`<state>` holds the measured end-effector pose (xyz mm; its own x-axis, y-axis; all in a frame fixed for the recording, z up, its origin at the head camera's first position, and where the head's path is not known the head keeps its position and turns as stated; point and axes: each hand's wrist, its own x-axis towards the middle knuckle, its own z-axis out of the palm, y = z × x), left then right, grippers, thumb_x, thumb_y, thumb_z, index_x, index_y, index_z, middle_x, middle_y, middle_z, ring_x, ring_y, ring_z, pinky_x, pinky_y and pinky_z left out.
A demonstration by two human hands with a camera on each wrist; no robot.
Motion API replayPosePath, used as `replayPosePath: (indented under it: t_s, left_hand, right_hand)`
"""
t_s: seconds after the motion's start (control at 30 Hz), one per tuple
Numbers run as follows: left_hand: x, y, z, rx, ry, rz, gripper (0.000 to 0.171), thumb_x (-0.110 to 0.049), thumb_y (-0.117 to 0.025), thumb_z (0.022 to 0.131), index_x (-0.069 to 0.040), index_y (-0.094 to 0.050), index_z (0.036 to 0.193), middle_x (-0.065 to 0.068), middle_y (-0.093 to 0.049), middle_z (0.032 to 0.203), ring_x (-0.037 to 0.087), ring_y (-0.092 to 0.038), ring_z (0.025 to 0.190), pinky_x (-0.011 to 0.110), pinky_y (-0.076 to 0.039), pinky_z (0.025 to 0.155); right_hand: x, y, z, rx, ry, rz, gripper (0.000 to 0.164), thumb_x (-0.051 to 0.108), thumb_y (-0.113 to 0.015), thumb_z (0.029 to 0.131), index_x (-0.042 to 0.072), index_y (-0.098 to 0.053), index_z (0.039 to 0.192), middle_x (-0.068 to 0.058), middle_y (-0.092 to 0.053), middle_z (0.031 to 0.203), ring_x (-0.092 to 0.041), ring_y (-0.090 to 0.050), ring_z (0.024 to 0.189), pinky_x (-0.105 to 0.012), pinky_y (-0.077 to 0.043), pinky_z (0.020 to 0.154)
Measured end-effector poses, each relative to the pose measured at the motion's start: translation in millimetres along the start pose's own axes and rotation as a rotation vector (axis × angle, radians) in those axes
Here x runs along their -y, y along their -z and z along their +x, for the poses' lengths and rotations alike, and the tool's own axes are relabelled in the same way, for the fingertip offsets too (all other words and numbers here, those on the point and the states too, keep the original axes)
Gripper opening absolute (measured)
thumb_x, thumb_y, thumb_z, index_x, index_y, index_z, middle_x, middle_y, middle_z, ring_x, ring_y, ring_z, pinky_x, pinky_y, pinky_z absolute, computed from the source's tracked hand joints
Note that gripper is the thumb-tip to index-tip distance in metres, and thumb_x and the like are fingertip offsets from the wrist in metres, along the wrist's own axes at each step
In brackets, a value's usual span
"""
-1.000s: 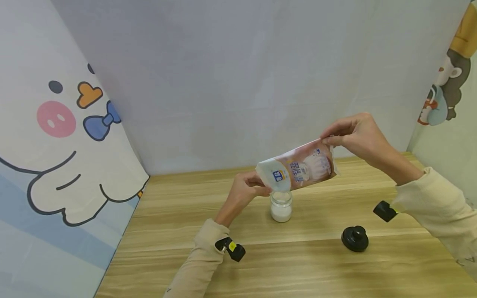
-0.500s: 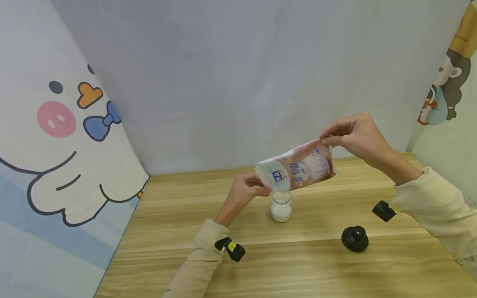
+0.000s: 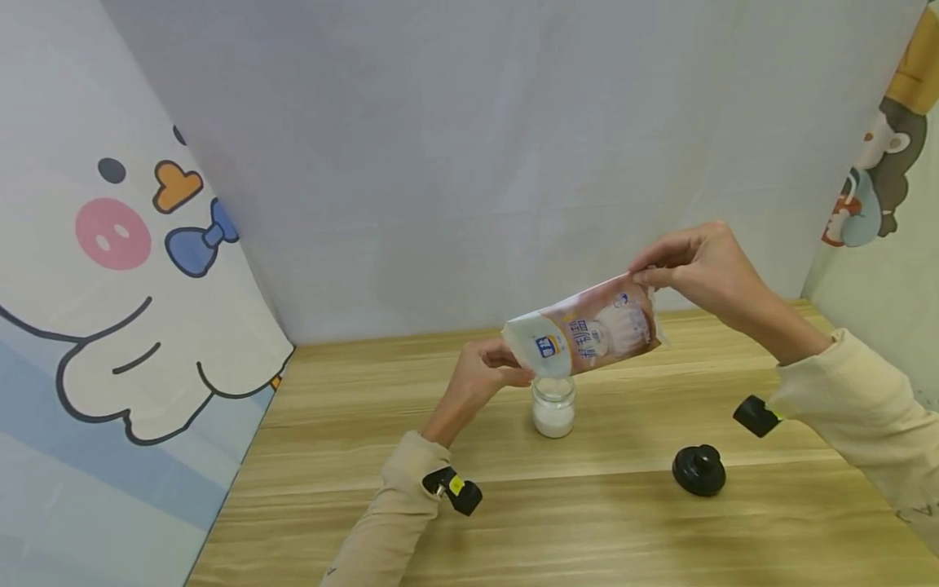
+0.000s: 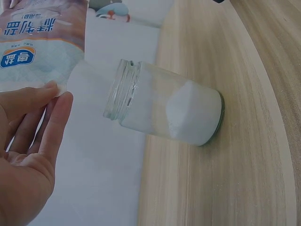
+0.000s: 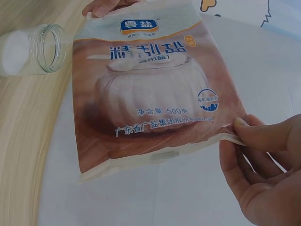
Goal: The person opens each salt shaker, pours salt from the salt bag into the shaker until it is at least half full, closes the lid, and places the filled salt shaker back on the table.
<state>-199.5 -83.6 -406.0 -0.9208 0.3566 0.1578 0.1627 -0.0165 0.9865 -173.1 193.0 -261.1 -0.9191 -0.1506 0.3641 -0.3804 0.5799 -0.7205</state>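
Observation:
A bag of salt [image 3: 597, 326], brown and pale blue with printed lettering, is tilted above a glass jar [image 3: 553, 414]. My left hand [image 3: 480, 379] pinches the bag's lower corner beside the jar mouth. At the upper right, my right hand [image 3: 711, 269] grips the opposite corner between thumb and fingers. White salt [image 4: 193, 113] fills part of the upright jar in the left wrist view. Between the bag's corner and the jar mouth, a faint whitish stream [image 4: 91, 77] shows there. The bag's opening is hard to make out.
A round black lid [image 3: 699, 470] with a knob lies on the wooden table [image 3: 587, 530], to the right of the jar. A pale backdrop [image 3: 469, 163] stands behind the table, with cartoon-printed panels on both sides.

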Motion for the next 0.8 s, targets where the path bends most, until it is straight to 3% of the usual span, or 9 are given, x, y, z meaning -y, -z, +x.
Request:
replayPosePath:
  t_s: [0.8]
  left_hand:
    - [-0.1,0.0,-1.5,0.0,-0.002,-0.005,0.026,0.007,-0.075,0.072,0.004,-0.068,0.097,0.014,-0.069,0.087,0.023,-0.067,0.078,0.039,-0.058,0.074]
  right_hand:
    - [2.9,0.5,-1.9,-0.004,-0.003,0.009,0.006,0.005,-0.07,0.084,0.003,-0.074,0.088,-0.005,-0.071,0.085,-0.013,-0.064,0.074,-0.022,-0.052,0.062]
